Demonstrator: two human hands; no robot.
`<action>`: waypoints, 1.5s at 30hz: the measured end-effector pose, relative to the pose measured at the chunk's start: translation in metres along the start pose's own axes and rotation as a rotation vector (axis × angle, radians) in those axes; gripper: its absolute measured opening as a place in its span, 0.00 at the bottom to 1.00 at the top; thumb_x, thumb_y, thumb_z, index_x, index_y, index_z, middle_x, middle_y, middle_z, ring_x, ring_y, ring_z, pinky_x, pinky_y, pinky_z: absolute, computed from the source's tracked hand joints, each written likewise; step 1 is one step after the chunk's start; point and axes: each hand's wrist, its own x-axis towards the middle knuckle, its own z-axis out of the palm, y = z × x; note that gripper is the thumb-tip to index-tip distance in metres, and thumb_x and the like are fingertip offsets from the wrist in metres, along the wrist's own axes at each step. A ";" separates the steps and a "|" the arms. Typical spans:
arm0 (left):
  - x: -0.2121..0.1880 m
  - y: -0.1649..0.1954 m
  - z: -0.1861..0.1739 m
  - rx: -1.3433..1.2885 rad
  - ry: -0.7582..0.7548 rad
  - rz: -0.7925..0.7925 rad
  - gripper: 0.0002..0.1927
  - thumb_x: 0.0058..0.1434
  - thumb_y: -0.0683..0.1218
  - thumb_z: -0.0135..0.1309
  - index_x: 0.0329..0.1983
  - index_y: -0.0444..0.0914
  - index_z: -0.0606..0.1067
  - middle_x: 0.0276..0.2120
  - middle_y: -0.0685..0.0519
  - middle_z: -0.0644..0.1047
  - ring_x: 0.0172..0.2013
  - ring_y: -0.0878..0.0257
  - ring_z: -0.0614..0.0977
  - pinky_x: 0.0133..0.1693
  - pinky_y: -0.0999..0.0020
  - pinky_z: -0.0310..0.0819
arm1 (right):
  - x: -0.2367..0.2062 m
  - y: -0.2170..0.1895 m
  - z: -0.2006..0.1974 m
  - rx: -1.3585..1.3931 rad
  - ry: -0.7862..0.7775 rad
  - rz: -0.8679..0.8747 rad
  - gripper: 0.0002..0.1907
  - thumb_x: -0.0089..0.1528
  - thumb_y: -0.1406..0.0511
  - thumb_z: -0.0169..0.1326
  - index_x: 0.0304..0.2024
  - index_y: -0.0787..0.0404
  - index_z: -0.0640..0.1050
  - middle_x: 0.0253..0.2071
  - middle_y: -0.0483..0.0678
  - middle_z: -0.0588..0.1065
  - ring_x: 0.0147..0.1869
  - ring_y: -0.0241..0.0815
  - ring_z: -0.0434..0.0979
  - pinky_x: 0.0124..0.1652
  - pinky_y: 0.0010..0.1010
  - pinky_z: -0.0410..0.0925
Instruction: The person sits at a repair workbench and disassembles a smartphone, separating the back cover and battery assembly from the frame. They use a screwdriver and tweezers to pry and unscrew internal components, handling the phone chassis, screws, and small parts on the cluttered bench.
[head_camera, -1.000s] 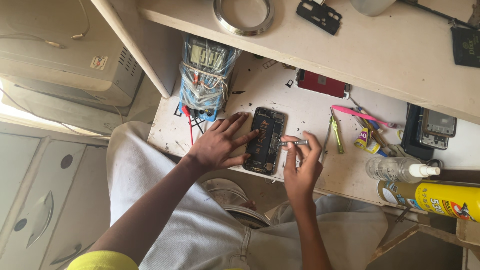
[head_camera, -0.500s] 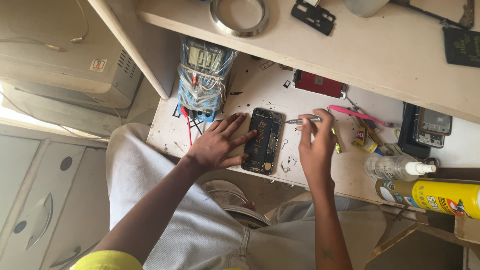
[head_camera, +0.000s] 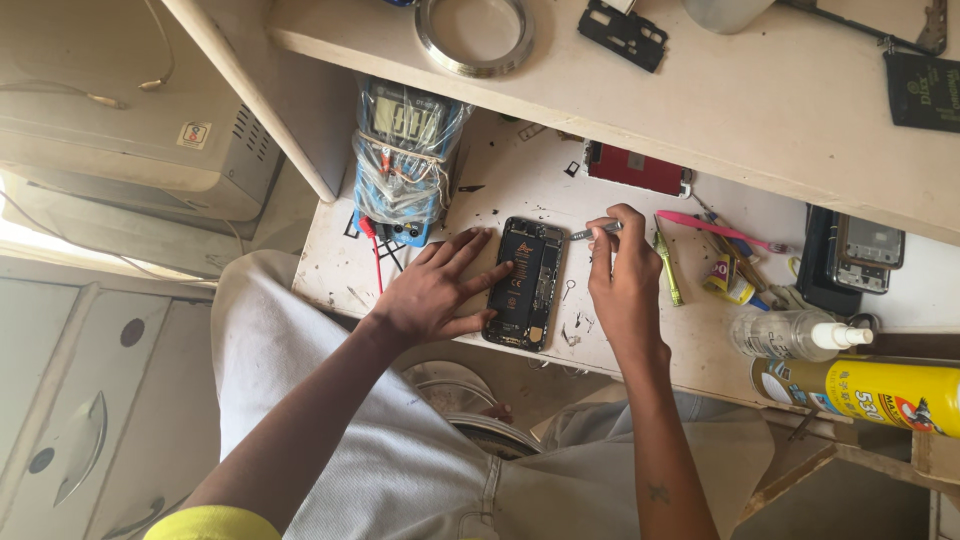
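Head view: a person seated at a cluttered white worktop (head_camera: 500, 190) works on an opened phone (head_camera: 527, 282), which lies back-off in the middle of the surface with its dark battery exposed. The left hand (head_camera: 440, 290) is spread flat, fingers wide, pressing the phone's left edge and holding nothing. The right hand (head_camera: 622, 275) is closed around a slim metal screwdriver (head_camera: 596, 231), its tip hovering just off the phone's upper right corner. A plastic-wrapped multimeter (head_camera: 405, 160) stands near the left hand; a red phone part (head_camera: 636, 167), a yellow-green tool (head_camera: 667, 265), a clear spray bottle (head_camera: 790, 335) and a yellow can (head_camera: 865, 393) lie to the right. Small loose bits dot the worktop beside the phone; a careless sweep of either hand could likely scatter them, and a slipped tip might gouge the battery.
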 end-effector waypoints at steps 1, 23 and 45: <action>0.000 0.000 0.000 -0.004 -0.001 -0.003 0.36 0.66 0.70 0.43 0.73 0.51 0.66 0.72 0.36 0.58 0.68 0.43 0.64 0.65 0.50 0.58 | 0.001 0.000 -0.001 -0.008 -0.009 0.005 0.12 0.70 0.75 0.50 0.55 0.67 0.66 0.43 0.59 0.80 0.47 0.52 0.85 0.40 0.39 0.75; 0.001 0.001 -0.001 -0.010 0.008 -0.005 0.35 0.66 0.69 0.43 0.72 0.50 0.66 0.73 0.36 0.58 0.69 0.44 0.63 0.66 0.51 0.58 | 0.002 0.001 -0.002 -0.015 -0.031 -0.012 0.12 0.69 0.75 0.50 0.54 0.67 0.65 0.42 0.59 0.79 0.45 0.53 0.85 0.38 0.39 0.75; 0.001 0.001 -0.003 -0.007 0.014 0.003 0.35 0.65 0.68 0.45 0.72 0.51 0.66 0.72 0.36 0.59 0.68 0.43 0.64 0.64 0.50 0.59 | 0.068 -0.016 -0.018 -0.267 -0.473 -0.087 0.07 0.65 0.70 0.52 0.37 0.69 0.69 0.27 0.65 0.75 0.35 0.67 0.78 0.32 0.54 0.67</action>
